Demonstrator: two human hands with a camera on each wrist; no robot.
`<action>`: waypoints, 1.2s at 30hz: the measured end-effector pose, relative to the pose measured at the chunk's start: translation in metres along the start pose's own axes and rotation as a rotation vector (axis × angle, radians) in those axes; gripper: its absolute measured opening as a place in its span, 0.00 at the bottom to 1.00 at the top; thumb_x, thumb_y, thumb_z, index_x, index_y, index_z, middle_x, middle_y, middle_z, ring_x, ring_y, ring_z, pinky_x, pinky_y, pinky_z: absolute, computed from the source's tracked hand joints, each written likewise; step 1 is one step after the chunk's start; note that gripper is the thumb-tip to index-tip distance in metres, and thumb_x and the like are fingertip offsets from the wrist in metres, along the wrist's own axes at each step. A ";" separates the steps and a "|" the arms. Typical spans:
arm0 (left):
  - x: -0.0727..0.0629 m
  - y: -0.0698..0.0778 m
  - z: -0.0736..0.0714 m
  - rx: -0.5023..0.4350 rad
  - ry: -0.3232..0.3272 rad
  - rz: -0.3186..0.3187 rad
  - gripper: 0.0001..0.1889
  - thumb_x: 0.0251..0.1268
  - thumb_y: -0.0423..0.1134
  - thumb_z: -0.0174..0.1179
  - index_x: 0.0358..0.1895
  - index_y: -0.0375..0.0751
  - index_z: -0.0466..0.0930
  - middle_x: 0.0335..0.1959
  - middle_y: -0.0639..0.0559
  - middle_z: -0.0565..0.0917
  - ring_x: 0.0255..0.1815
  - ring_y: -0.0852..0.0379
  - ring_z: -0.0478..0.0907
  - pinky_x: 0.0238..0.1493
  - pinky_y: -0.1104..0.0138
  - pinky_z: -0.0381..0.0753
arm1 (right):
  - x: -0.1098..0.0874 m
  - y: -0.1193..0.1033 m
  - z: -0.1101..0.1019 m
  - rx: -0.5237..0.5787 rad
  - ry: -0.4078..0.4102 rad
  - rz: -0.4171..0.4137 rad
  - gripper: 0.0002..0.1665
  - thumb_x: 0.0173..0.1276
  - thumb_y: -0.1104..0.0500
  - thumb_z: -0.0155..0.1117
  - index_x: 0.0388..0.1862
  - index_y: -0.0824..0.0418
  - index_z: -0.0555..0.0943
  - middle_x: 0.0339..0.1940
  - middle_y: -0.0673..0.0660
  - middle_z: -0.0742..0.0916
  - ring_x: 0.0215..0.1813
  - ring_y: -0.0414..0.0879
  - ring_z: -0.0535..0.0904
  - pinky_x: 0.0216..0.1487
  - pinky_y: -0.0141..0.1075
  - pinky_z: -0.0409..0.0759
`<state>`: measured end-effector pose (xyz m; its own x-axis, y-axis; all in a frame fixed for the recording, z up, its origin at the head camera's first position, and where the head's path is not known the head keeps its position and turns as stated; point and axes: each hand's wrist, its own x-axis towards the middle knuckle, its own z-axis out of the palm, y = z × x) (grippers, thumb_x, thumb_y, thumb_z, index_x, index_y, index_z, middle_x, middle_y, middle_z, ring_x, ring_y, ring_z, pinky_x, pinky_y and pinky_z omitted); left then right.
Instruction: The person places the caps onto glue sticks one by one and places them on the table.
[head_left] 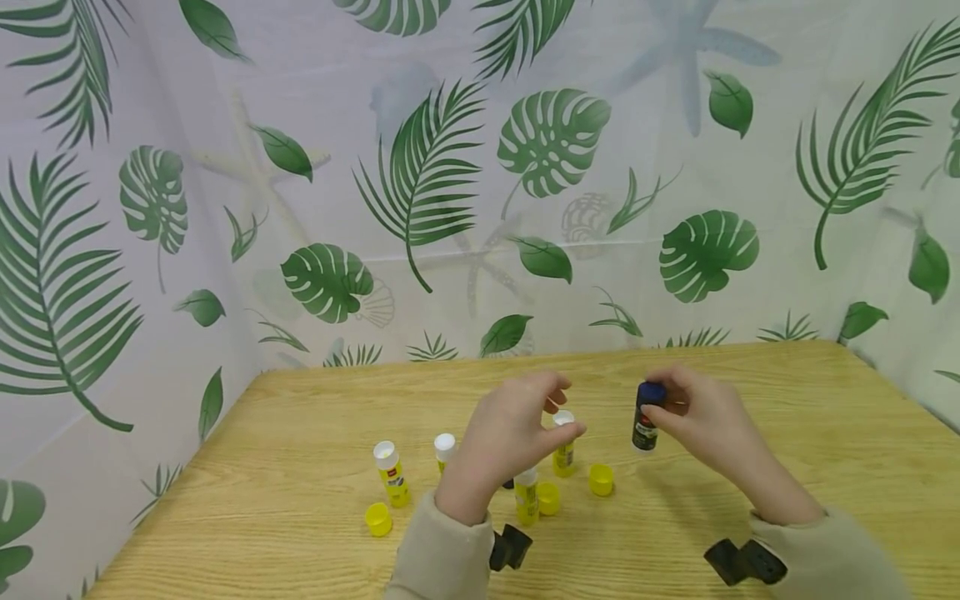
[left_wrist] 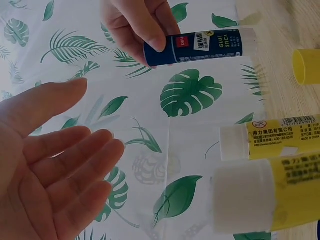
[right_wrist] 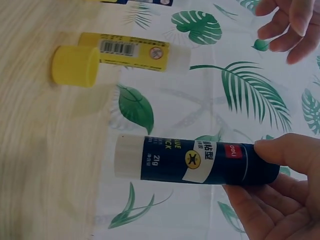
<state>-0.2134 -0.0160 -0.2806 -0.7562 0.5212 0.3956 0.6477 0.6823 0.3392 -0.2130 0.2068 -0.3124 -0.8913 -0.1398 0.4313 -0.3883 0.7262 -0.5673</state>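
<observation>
My right hand [head_left: 701,421] pinches a dark blue glue stick [head_left: 644,427] by its blue end, between thumb and fingers. The stick is nearly upright in the head view, its white end [right_wrist: 128,157] pointing down close over the table. My left hand [head_left: 513,425] holds nothing; in the left wrist view its fingers [left_wrist: 75,175] are spread and relaxed. It hovers over several yellow glue sticks with white ends. One yellow glue stick [head_left: 564,458] stands just beyond its thumb, and another [head_left: 527,502] stands nearer me, below the hand.
Two more yellow glue sticks stand left of my left hand, one [head_left: 393,479] fully visible, one [head_left: 444,448] partly hidden. Yellow caps [head_left: 601,480] lie on the wooden table [head_left: 300,450], one cap [head_left: 378,520] at the left. A leaf-patterned cloth [head_left: 450,208] hangs behind.
</observation>
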 end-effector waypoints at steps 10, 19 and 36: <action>-0.002 0.003 -0.001 0.041 0.021 0.026 0.20 0.53 0.48 0.61 0.48 0.42 0.75 0.38 0.56 0.80 0.36 0.65 0.77 0.32 0.75 0.73 | 0.004 0.015 0.011 -0.013 -0.099 0.035 0.17 0.55 0.69 0.61 0.44 0.74 0.72 0.37 0.66 0.81 0.36 0.54 0.78 0.34 0.43 0.77; -0.002 0.003 -0.001 0.055 0.044 0.051 0.19 0.53 0.48 0.62 0.46 0.42 0.76 0.37 0.56 0.80 0.34 0.66 0.76 0.31 0.76 0.72 | 0.004 0.023 0.016 -0.027 -0.151 0.035 0.17 0.55 0.70 0.61 0.43 0.75 0.72 0.36 0.67 0.80 0.36 0.55 0.78 0.34 0.43 0.77; -0.002 0.003 -0.001 0.047 0.008 0.031 0.18 0.53 0.48 0.61 0.46 0.43 0.76 0.37 0.57 0.80 0.34 0.66 0.76 0.32 0.75 0.73 | 0.003 0.024 0.017 -0.042 -0.178 0.058 0.16 0.56 0.70 0.60 0.44 0.74 0.71 0.36 0.66 0.80 0.37 0.55 0.78 0.34 0.43 0.77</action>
<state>-0.2099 -0.0154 -0.2791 -0.7348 0.5386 0.4124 0.6657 0.6894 0.2857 -0.2292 0.2123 -0.3368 -0.9408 -0.2111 0.2651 -0.3280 0.7637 -0.5560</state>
